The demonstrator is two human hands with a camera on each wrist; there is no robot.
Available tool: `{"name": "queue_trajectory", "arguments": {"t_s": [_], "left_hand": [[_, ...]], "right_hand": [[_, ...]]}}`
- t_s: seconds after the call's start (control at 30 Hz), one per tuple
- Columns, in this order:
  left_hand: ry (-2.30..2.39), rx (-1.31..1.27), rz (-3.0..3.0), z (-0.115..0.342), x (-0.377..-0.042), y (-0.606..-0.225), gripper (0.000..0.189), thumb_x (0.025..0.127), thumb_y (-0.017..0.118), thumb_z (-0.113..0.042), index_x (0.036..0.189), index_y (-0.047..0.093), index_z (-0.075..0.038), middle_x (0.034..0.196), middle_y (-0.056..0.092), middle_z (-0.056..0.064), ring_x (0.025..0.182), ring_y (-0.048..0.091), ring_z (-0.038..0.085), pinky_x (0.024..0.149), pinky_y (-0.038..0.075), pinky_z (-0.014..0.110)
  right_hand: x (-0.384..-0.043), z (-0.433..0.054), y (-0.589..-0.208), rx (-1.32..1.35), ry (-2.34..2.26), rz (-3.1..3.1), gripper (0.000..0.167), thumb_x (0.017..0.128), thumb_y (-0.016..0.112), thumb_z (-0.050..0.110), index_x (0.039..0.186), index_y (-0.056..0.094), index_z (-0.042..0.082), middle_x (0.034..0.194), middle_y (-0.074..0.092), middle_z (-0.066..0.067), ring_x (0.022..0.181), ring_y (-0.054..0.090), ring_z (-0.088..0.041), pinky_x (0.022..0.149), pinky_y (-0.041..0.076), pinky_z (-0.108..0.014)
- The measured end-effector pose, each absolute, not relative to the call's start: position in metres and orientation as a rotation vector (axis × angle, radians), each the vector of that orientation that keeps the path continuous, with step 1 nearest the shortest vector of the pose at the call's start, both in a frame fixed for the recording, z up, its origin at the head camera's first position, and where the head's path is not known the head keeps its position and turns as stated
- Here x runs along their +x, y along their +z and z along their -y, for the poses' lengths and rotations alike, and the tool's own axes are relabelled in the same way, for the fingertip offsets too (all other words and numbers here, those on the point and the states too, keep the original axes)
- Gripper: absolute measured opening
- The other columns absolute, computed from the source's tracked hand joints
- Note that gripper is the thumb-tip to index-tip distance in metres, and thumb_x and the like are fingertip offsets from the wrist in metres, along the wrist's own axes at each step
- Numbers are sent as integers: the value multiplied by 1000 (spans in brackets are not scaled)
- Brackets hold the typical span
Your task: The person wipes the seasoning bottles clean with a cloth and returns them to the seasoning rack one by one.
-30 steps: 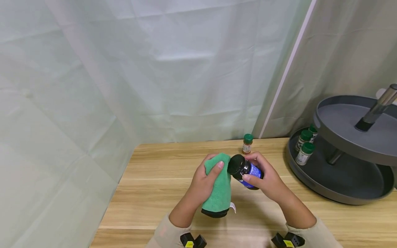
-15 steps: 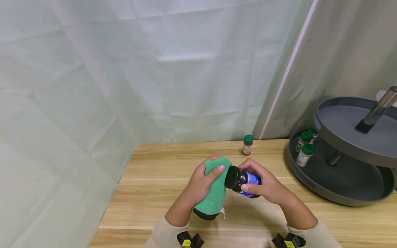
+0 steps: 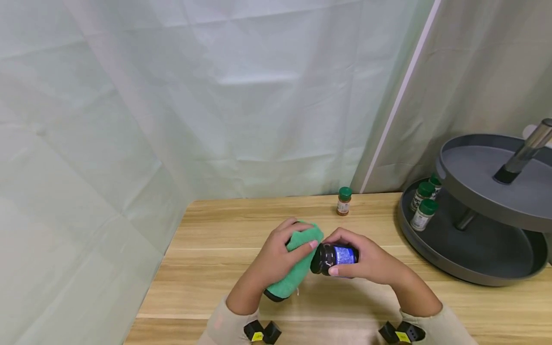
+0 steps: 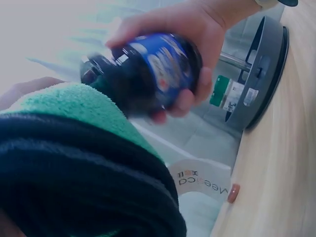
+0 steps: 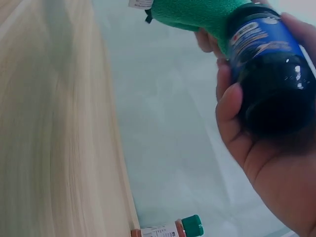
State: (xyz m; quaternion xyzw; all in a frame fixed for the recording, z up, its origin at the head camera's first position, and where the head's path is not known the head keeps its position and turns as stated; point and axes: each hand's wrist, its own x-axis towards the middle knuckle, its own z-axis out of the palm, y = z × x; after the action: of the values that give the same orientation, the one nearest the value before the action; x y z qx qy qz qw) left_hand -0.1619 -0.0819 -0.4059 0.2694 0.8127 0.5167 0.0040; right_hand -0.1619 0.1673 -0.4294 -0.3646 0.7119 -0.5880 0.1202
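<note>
My left hand grips a folded green cloth with a dark edge, thumb laid across its front. A white tag hangs from the cloth. In my right hand is a dark jar with a blue label, tipped on its side, its black-capped end toward the left. The cloth lies right against that end. The right wrist view shows fingers curled round the jar and its dark base facing the camera. Both hands are above the wooden table.
One green-capped spice bottle stands at the table's back edge. To the right is a grey two-tier turntable, with several green-capped spice bottles on its lower tier. Pale curtains hang behind the table.
The jar has tilted closer to horizontal and moved slightly left and down. My left hand has shifted a little left, tilting the cloth and bringing it over the capped end.
</note>
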Motion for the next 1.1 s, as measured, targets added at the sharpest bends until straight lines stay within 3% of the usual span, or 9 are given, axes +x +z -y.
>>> {"name": "queue_trajectory", "arguments": {"t_s": [0.13,0.33,0.53,0.8,1.1], "left_hand": [[1496,887,-2659,81,-159,-404,29,95,70,-38,123,69,-31,113,56,-13,93,56,10,77,52,27],[1374,886,-2792,76,-156,-405,32,93,72,-40,124,69,-32,113,54,-10,91,54,9,75,50,26],[1319,897,-3010,66,-152,-410,37,93,73,-38,127,67,-26,116,53,1,94,59,13,76,55,27],[1246,1066,-3289,58,-152,-417,41,88,79,-27,125,63,-21,110,51,11,89,63,18,73,59,31],[1619,642,-2944,56,-151,-415,41,99,63,-43,136,55,-28,119,49,2,95,56,14,77,53,29]], "right_hand": [[-163,-166,-431,-1021,-1626,-2216,37,92,75,14,124,59,20,114,65,-6,91,67,-18,70,60,-35],[-163,-164,-432,-907,-1569,-2402,41,90,78,25,126,59,28,114,68,1,90,68,-16,71,60,-32],[-163,-162,-431,-694,-1606,-2540,45,90,78,32,129,56,27,119,66,-4,94,67,-19,73,59,-30],[-162,-153,-433,-503,-1762,-2533,45,95,72,27,135,53,18,128,60,-15,100,64,-27,71,59,-31],[-159,-149,-430,-391,-2028,-2312,38,102,58,17,138,47,8,127,53,-23,98,63,-24,72,61,-38]]}}
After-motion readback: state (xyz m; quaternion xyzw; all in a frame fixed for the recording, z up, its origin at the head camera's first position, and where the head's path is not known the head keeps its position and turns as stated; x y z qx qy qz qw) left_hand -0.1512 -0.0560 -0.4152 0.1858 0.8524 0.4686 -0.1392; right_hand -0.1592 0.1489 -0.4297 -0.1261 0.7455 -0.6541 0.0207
